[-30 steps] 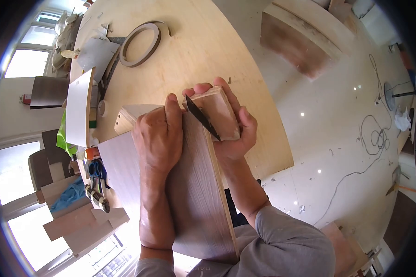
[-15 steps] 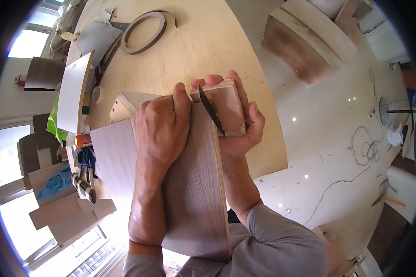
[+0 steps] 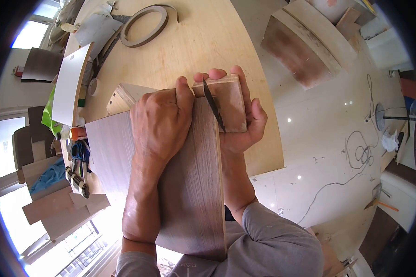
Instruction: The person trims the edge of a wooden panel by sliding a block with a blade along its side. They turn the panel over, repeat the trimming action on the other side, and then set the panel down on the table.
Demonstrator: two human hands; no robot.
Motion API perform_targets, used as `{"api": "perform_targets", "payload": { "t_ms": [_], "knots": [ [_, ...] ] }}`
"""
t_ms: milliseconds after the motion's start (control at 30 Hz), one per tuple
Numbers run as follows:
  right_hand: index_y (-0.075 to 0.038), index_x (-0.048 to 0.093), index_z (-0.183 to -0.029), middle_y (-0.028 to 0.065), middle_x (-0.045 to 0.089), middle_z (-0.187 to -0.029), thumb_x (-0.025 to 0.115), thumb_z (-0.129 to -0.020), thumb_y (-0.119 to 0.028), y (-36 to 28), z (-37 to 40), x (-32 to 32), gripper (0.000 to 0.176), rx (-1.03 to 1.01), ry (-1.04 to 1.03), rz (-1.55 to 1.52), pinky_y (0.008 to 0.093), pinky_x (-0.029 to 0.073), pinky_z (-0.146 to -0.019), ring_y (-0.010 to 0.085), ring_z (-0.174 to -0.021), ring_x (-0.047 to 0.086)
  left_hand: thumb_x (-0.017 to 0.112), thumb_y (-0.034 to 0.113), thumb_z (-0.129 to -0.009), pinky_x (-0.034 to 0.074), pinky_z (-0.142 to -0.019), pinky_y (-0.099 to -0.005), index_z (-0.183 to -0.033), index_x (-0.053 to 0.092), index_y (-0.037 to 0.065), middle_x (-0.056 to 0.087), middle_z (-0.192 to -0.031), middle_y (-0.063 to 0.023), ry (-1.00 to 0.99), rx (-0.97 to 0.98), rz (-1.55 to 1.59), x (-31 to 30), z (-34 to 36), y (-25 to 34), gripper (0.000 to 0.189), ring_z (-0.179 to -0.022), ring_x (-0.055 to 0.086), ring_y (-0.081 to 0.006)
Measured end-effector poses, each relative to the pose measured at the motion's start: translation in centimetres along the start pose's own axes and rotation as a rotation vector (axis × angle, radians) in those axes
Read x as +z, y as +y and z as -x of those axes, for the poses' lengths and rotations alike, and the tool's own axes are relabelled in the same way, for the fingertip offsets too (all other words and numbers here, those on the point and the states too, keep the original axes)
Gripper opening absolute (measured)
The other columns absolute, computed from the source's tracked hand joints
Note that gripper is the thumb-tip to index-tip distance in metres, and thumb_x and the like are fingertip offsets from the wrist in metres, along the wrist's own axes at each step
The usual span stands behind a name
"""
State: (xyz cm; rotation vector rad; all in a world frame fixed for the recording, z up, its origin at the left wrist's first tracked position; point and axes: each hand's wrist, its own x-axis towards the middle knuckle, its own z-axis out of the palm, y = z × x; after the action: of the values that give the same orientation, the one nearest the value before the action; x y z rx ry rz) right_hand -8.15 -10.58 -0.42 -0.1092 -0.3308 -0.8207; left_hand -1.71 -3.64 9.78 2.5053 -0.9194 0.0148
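A wood-grain panel (image 3: 189, 184) stands on edge in front of me, its long narrow side running towards my body. My left hand (image 3: 159, 117) is closed over its far end, knuckles up and thumb pointing forward. Beyond that end, my right hand (image 3: 255, 121) grips a small flat wooden block (image 3: 232, 101), palm up, with fingertips over the far edge. A thin dark strip (image 3: 213, 106) slants between the block and the panel's corner. Another pale wooden piece (image 3: 118, 99) with drilled holes lies just past my left hand.
The light plywood table (image 3: 203, 41) carries a roll of edge banding (image 3: 162, 25). A white board (image 3: 71, 85) leans at the left, near scissors (image 3: 78, 150) and a brush (image 3: 77, 182). A brown-faced panel (image 3: 296, 51) and a cable (image 3: 328, 187) lie on the floor at right.
The block and my right hand are slightly higher in view and the block sits a little more level. The whole scene has shifted slightly left as my head moved. Both grips are kept.
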Motion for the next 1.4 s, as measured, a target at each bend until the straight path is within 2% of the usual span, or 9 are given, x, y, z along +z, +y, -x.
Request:
{"api": "perform_targets", "payload": {
  "t_ms": [133,233,733,833,1400],
  "knots": [
    [0.0,0.038,-0.142,0.0244,0.052,-0.133,0.03,-0.093,-0.044,0.0,0.0,0.2,0.066,0.011,0.025,0.006,0.0522,0.035,-0.109,0.0425,-0.126,0.047,0.051,0.028,-0.095,0.046,-0.055,-0.0473,-0.055,0.059,0.001,0.055,-0.055,-0.0214,0.006,0.005,0.016,0.0,0.0,0.0,0.049,-0.053,0.057,-0.0404],
    [-0.005,0.044,-0.138,0.0213,0.055,-0.127,0.031,-0.094,-0.044,0.1,0.0,0.9,0.06,0.004,0.14,0.103,0.0543,0.041,-0.103,0.0442,-0.12,0.051,0.051,0.028,-0.095,0.046,-0.055,-0.0474,-0.055,0.059,0.001,0.055,-0.054,-0.0215,0.014,0.019,0.011,0.1,0.0,-0.1,0.049,-0.053,0.057,-0.0405],
    [-0.005,0.047,-0.135,0.0193,0.056,-0.124,0.032,-0.093,-0.045,0.0,-0.6,1.8,0.06,0.015,0.197,0.159,0.0536,0.043,-0.1,0.0424,-0.117,0.053,0.051,0.029,-0.095,0.046,-0.056,-0.0476,-0.056,0.061,0.001,0.056,-0.055,-0.0218,0.014,0.017,0.011,-0.1,0.0,0.0,0.048,-0.055,0.058,-0.0406],
    [0.0,0.04,-0.14,0.0236,0.053,-0.132,0.032,-0.092,-0.046,-0.1,-0.6,0.9,0.066,0.027,0.071,0.05,0.0523,0.036,-0.108,0.0421,-0.124,0.049,0.052,0.029,-0.095,0.046,-0.056,-0.0477,-0.056,0.062,0.001,0.056,-0.055,-0.0217,0.02,0.021,0.001,-0.1,0.0,0.0,0.048,-0.055,0.058,-0.0406],
    [-0.001,0.038,-0.142,0.0235,0.051,-0.133,0.031,-0.093,-0.046,0.0,-1.3,1.1,0.067,0.026,0.055,0.018,0.0531,0.035,-0.109,0.0432,-0.125,0.047,0.052,0.03,-0.094,0.046,-0.056,-0.0487,-0.054,0.06,0.001,0.056,-0.055,-0.0221,0.061,0.051,0.009,0.2,0.0,-0.2,0.05,-0.055,0.058,-0.0412]
  ]
}}
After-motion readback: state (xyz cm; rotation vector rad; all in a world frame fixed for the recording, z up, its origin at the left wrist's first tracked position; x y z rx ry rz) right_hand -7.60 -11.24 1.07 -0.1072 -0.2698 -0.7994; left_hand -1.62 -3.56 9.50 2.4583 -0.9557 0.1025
